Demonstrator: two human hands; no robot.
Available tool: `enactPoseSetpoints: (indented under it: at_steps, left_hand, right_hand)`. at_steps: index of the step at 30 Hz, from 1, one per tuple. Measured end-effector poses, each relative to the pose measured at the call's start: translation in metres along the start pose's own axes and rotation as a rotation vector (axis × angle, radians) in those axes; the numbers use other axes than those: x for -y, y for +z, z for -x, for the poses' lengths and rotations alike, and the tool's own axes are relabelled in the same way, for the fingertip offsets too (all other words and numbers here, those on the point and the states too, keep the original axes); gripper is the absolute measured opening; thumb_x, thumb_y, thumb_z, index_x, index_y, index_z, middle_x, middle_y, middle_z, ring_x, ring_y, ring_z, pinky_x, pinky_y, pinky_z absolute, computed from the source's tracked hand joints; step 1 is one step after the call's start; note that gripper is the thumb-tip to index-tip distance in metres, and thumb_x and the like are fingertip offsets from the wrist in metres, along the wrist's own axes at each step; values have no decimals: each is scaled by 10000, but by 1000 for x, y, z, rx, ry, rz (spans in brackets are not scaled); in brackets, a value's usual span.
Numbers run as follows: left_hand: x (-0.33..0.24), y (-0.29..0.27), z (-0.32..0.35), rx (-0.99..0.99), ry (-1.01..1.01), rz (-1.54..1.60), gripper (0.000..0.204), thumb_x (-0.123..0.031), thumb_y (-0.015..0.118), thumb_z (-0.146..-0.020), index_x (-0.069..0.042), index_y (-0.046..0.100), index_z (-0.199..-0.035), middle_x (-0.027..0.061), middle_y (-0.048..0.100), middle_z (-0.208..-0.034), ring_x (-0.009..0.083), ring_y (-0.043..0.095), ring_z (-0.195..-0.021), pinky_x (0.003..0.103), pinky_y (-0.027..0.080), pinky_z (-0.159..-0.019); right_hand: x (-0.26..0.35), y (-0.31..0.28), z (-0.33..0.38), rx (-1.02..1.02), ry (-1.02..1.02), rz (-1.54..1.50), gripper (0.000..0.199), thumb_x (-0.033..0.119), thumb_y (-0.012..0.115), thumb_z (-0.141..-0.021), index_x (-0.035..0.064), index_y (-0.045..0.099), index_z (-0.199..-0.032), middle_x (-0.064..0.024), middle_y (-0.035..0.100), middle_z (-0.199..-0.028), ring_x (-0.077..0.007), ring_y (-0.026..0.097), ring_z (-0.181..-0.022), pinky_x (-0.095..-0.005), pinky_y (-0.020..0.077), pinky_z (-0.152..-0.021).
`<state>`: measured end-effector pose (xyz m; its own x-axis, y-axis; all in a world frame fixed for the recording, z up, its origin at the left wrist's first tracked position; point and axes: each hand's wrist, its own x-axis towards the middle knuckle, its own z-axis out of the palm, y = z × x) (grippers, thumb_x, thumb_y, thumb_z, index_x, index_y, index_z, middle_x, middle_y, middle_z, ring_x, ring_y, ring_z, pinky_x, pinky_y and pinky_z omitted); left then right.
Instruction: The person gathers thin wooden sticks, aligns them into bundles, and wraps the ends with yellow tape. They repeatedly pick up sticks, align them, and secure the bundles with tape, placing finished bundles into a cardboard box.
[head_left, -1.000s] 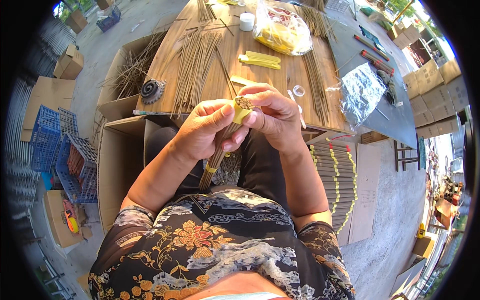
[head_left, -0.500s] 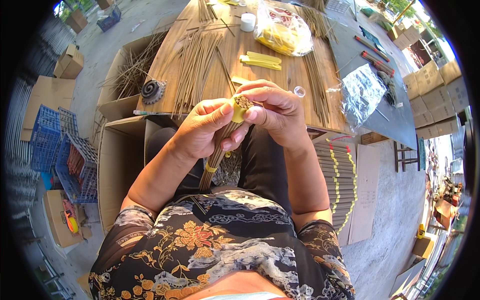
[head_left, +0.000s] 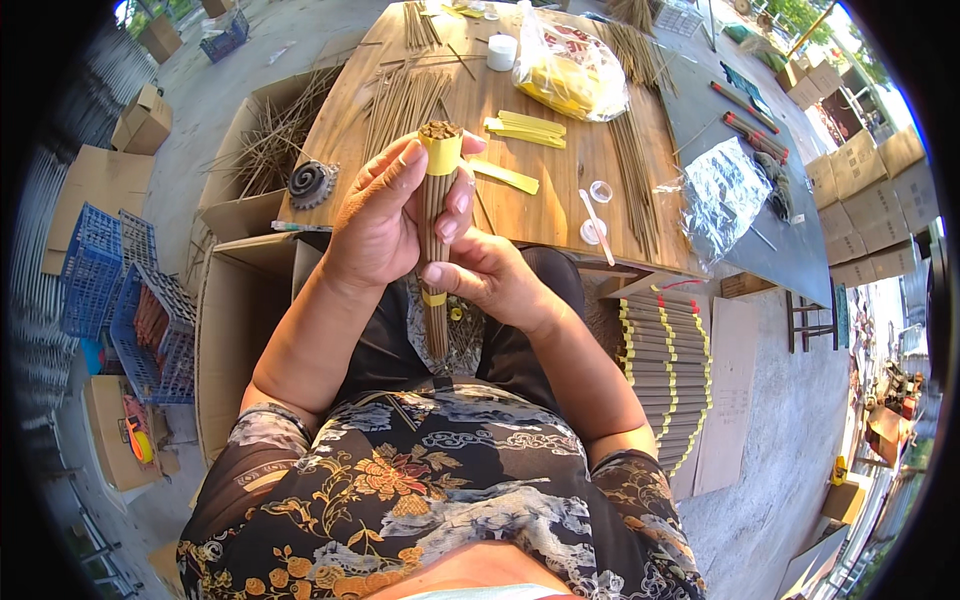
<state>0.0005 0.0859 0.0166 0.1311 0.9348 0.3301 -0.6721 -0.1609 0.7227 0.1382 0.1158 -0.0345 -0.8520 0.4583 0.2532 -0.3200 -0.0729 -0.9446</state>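
A tight bundle of thin brown incense sticks [head_left: 431, 205] stands nearly upright between my hands, its cut ends facing up. A yellow paper band wraps its top, and a second yellow band [head_left: 434, 298] circles it lower down. My left hand [head_left: 368, 232] is closed round the upper part, thumb and fingertips against the sticks just under the top band. My right hand [head_left: 497, 284] grips the bundle lower, thumb near the lower band; its other fingers are partly hidden behind. Beyond my hands, a single yellow paper strip [head_left: 505, 177] lies on the wooden table [head_left: 560, 185].
Loose sticks [head_left: 405, 105] and a yellow strip stack [head_left: 527, 128] lie on the table, with a white jar [head_left: 501, 52], plastic bag [head_left: 572, 75] and small round dish [head_left: 592, 231]. Cardboard boxes [head_left: 240, 340] stand left. Finished-looking banded bundles [head_left: 665, 370] are stacked right.
The bundle has been turned upright and moved slightly left and up. My right hand has left the top band and slid down to the lower part. The small dish and flat stick now show.
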Motion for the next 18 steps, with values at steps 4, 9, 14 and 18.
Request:
enactPoseSetpoints:
  at_steps: [4, 9, 14, 18]
  left_hand:
    - [-4, 3, 2, -51, 92, -36, 446, -358, 405, -911, 40, 457, -1104, 72, 504, -737, 107, 461, -587, 221, 403, -542]
    - [-14, 5, 3, -128, 179, -332, 195, -198, 602, -824, -15, 547, -783, 55, 550, -737, 113, 523, -624, 224, 434, -561]
    - [-16, 13, 7, -321, 181, -481, 143, -137, 574, -827, -28, 543, -740, 40, 562, -672, 105, 530, -573, 228, 447, -550]
    - [-17, 13, 11, -209, 139, -421, 144, -142, 577, -821, -29, 536, -743, 48, 558, -662, 105, 528, -565, 231, 447, -532]
  right_hand:
    - [-4, 2, -3, -3, 38, 66, 189, 140, 536, -870, -12, 558, -980, -20, 583, -836, -74, 525, -813, -224, 423, -760]
    - [-9, 6, 1, -110, 37, 189, 180, 137, 565, -853, 3, 567, -974, -10, 583, -819, -73, 528, -763, -205, 432, -706]
    - [-2, 14, -1, -205, -74, 594, 254, 168, 611, -822, -6, 535, -991, -5, 572, -745, -100, 497, -659, -257, 449, -616]
    - [-11, 25, -11, -144, -200, 121, 289, 146, 628, -804, -5, 511, -1020, -15, 570, -790, -132, 527, -665, -255, 456, -649]
